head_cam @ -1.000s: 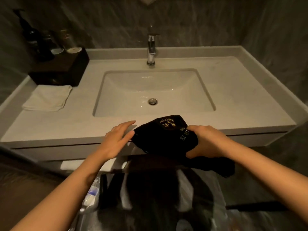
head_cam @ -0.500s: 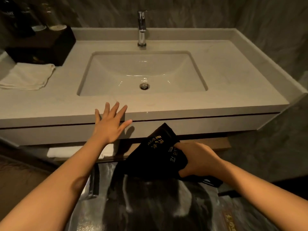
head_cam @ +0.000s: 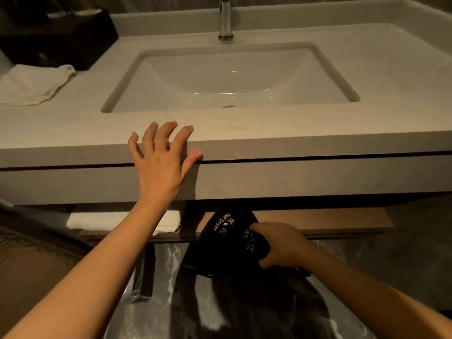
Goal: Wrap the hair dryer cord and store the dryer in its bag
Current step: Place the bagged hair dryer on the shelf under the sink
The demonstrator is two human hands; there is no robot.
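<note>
Head view shows the bag (head_cam: 230, 241), black with "Hair Dryer" lettering, clamped in the right hand (head_cam: 281, 243) just below the vanity (head_cam: 293, 148), in front of the shelf (head_cam: 318, 220) beneath it. Left hand (head_cam: 161, 160) is spread flat, holding nothing, braced on the vanity's front edge. I'd worry the bag snags that shelf's lip or slips, since only one hand grips soft cloth; whether the dryer is inside can't be seen.

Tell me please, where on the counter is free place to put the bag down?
The counter is bare right of the sink, and along the front edge right of the left hand. The back left is crowded: a folded towel and a dark box.
</note>
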